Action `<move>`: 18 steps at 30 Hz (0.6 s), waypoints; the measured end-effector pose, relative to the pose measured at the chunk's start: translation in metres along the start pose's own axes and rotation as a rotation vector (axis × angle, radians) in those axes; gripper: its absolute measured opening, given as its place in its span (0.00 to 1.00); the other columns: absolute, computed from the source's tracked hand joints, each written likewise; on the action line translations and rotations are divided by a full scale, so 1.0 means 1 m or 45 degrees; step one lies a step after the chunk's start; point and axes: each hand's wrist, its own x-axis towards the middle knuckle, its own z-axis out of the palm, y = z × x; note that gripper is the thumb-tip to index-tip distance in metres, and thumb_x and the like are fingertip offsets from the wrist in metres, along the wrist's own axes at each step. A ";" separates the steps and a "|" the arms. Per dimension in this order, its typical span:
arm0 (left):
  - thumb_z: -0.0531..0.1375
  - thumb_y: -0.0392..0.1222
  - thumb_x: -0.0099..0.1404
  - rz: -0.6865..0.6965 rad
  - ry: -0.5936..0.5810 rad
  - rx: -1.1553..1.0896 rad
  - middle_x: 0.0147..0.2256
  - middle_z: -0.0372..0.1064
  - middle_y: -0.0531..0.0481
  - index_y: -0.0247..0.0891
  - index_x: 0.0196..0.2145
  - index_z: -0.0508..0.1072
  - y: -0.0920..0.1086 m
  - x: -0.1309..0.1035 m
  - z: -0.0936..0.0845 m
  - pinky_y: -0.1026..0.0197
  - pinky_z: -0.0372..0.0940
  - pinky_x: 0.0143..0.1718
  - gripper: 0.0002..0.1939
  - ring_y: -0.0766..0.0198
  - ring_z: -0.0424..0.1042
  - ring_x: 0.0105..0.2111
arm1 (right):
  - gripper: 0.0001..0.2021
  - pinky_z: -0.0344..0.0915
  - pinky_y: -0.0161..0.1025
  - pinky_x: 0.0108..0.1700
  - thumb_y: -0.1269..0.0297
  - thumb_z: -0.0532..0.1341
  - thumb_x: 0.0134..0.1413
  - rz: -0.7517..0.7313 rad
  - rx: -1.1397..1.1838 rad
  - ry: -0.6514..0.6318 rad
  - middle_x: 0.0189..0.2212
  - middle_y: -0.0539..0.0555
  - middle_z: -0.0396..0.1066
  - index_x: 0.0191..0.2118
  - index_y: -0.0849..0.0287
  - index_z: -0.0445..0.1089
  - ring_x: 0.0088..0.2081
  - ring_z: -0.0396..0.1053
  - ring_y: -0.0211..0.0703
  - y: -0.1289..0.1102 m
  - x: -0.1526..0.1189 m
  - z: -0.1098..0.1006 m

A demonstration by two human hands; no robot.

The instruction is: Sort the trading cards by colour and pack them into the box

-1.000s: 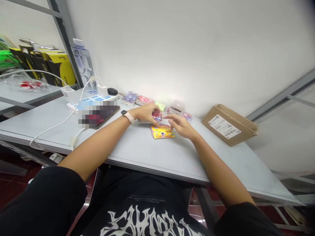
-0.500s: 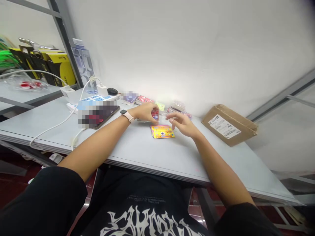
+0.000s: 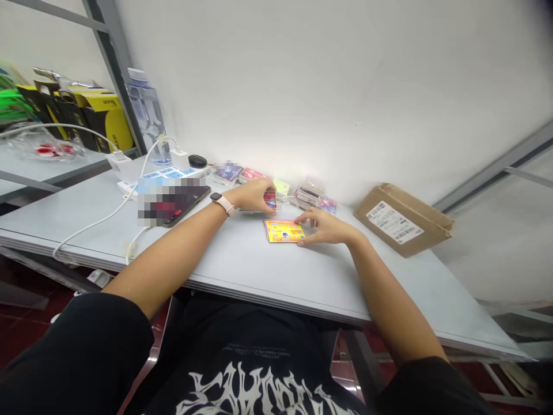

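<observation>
1. One long grey table [image 3: 242, 262] carries everything you are handling; its smooth-looking top would likely let loose cards slide if you pushed them sideways.
2. The cardboard box [image 3: 402, 222] sits at the table's right, well apart from your hands; only a wide swing of your right arm seems likely to knock it.
3. Your left hand [image 3: 256, 195] is curled around a small pack, thumb at the near side. Squeezing too hard could bend the pack; a slack hold could drop it.
4. Your right hand [image 3: 322, 226] has thumb and forefinger parted wide across the right end of the yellow card stack. You may be touching its corners, but whether you are gripping cannot be told.
5. The cased packs [image 3: 309, 193] stand piled behind your right hand, near the wall; lifting your knuckles backward could topple them.
6. The yellow card stack [image 3: 284, 232] lies flat in front of you, its edges slightly uneven. Pinching only the top cards could fan or scatter the rest.
7. The red pack [image 3: 270, 200] shows in your left hand, just behind the yellow cards. Clear plastic [image 3: 284, 200] juts out to its right; brushing it could snag or crease it.
</observation>
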 end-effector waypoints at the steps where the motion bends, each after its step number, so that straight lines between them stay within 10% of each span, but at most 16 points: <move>1: 0.69 0.64 0.50 0.002 0.001 -0.002 0.56 0.74 0.35 0.34 0.55 0.74 0.001 0.000 0.000 0.50 0.68 0.53 0.41 0.45 0.74 0.53 | 0.29 0.76 0.51 0.42 0.43 0.79 0.43 0.004 0.006 -0.002 0.45 0.58 0.76 0.52 0.48 0.82 0.42 0.74 0.54 -0.001 0.000 0.000; 18: 0.69 0.63 0.50 -0.020 -0.006 -0.003 0.55 0.75 0.37 0.37 0.54 0.74 0.000 0.000 -0.001 0.52 0.68 0.51 0.40 0.46 0.74 0.52 | 0.30 0.77 0.53 0.48 0.45 0.79 0.44 -0.032 0.465 0.030 0.53 0.57 0.80 0.52 0.50 0.80 0.45 0.77 0.53 -0.006 -0.013 -0.025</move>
